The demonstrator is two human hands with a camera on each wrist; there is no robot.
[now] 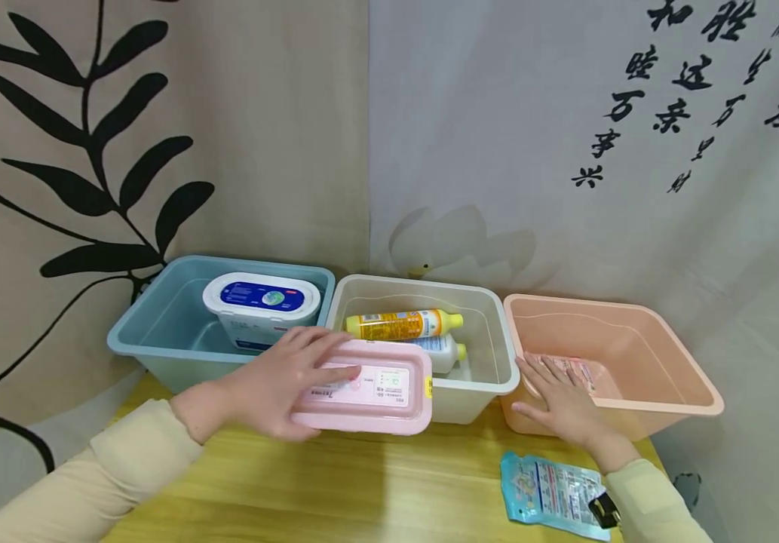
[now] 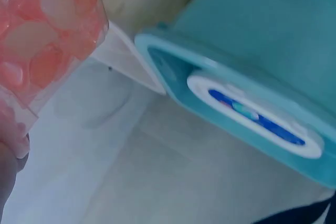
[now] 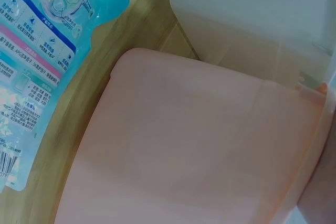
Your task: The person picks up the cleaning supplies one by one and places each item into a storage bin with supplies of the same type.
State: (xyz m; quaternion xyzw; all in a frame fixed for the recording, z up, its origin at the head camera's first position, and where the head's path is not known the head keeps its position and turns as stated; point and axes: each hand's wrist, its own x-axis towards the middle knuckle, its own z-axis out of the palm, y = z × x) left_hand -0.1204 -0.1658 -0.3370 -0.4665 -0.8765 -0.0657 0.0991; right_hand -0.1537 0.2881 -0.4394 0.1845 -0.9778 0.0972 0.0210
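My left hand (image 1: 280, 385) grips a pink-lidded plastic box (image 1: 369, 403) by its left end. The box is held over the front rim of the beige bin (image 1: 473, 385). Through its clear wall, in the left wrist view, the box (image 2: 52, 40) shows pinkish-red rounded contents. Over the near left rim of the peach bin (image 1: 674, 403) lies my right hand (image 1: 562, 400), fingers extended and spread. A flat pinkish packet (image 1: 582, 369) is inside that bin, partly hidden by this hand. Below the right hand, a blue pouch (image 1: 552, 494) lies on the table.
A blue bin (image 1: 151, 351) at the left holds a white tub with a blue label (image 1: 260, 302). Inside the beige bin are a yellow-orange bottle (image 1: 399, 325) and a white bottle with a yellow cap (image 1: 443, 353). The bins stand side by side on the wooden table (image 1: 335, 483), before a curtain.
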